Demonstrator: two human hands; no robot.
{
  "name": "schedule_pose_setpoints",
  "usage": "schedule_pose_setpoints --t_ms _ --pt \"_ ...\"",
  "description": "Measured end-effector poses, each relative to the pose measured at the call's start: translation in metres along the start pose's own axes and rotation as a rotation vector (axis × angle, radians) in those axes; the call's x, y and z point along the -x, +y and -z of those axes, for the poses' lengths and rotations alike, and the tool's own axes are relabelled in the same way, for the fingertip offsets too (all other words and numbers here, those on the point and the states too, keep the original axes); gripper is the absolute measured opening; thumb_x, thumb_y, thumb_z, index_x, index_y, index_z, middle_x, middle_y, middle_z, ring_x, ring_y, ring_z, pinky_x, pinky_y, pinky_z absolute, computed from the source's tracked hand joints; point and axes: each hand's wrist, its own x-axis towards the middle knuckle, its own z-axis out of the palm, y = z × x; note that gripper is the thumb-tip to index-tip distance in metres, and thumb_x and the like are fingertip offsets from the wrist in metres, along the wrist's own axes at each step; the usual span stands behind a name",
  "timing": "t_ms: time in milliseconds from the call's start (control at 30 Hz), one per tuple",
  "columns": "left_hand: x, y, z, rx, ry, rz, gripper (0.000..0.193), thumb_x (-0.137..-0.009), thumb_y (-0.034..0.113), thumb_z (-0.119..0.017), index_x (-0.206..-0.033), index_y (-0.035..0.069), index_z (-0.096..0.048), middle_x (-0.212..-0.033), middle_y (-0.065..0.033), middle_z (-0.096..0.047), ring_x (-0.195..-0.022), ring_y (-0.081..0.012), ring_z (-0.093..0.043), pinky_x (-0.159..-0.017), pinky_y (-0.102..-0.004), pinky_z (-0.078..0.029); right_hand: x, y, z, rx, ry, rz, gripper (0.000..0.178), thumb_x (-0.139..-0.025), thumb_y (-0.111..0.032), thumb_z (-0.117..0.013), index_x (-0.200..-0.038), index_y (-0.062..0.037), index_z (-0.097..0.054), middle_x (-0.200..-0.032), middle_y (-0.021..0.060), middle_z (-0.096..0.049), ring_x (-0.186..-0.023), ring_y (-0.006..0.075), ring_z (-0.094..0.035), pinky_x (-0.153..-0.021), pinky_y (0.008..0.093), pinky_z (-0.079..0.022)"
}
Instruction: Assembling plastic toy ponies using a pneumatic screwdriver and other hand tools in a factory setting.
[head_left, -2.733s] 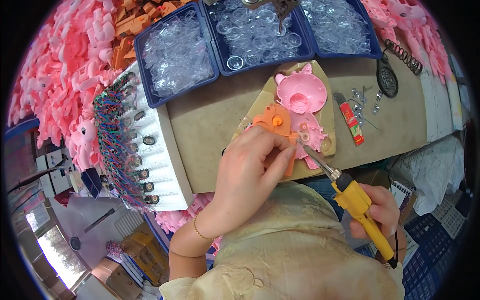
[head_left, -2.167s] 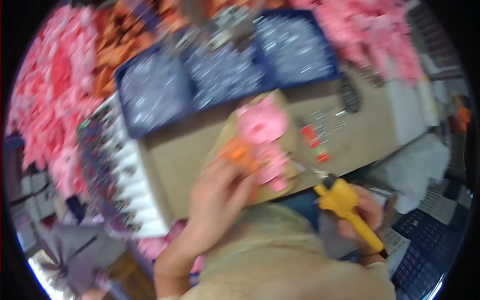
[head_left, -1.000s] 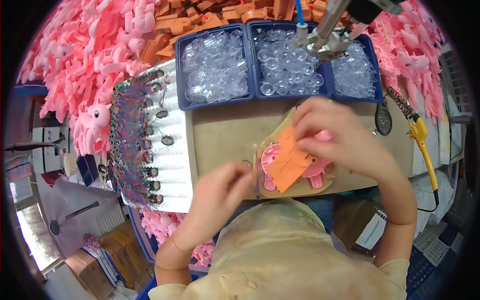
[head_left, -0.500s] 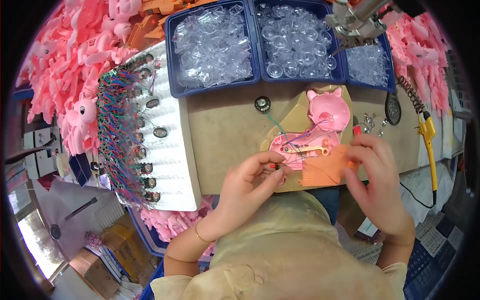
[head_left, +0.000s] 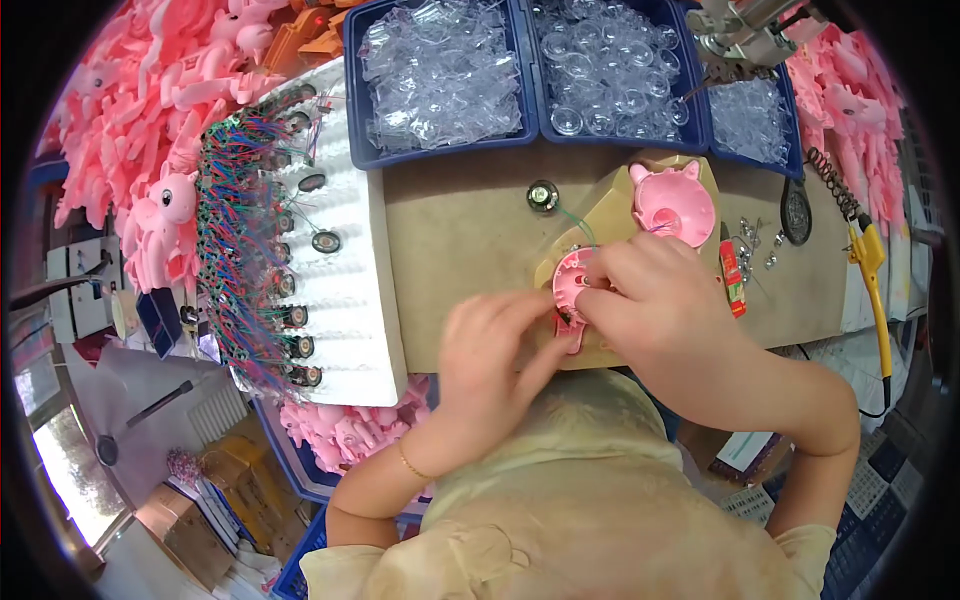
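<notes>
White foam (head_left: 365, 330), far left, carries wired speakers (head_left: 326, 242). Left hand (head_left: 490, 365): fingertips at the edge of a pink toy shell (head_left: 570, 275), which lies on a tan fixture (head_left: 612, 208) on the worktop (head_left: 440, 220). Right hand (head_left: 660, 300): fingers bent over the shell. Contact is hidden — whether either grip is clamped on anything cannot be told. Step in hand: probably seating wired parts; the next move likely calls for keeping wires off the rim.

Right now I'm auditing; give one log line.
left hand, right hand: at pink toy shell; speaker: on tabletop; soldering iron: in spring holder
</notes>
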Motion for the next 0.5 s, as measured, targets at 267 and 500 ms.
schedule_pose_setpoints --t_ms 267,500 --pt "0.015 -0.02 -0.006 -0.275 0.073 -0.253 0.03 -0.063 0.009 -0.074 -0.092 0.011 -0.066 -0.082 0.0016 -0.056 -0.071 -0.015 -0.051 -0.063 -0.0297 -0.035 -0.006 0.004 -0.009 0.053 -0.02 -0.027 0.008 -0.067 -0.006 -0.06 -0.072 -0.0025 -0.056 -0.075 0.0081 -0.046 -0.075 0.0251 -0.049 -0.065 0.0353 -0.036" --pt "0.015 -0.024 -0.008 -0.452 -0.102 -0.345 0.048 -0.066 0.012 -0.068 -0.113 0.006 -0.062 -0.067 0.0011 -0.045 -0.062 -0.0137 -0.044 -0.053 -0.0253 -0.035 -0.008 0.005 -0.006 0.058 -0.088 -0.035 0.01 -0.065 -0.006 -0.059 -0.074 -0.0043 -0.06 -0.079 0.0069 -0.051 -0.08 0.023 -0.052 -0.069 0.0336 -0.037"
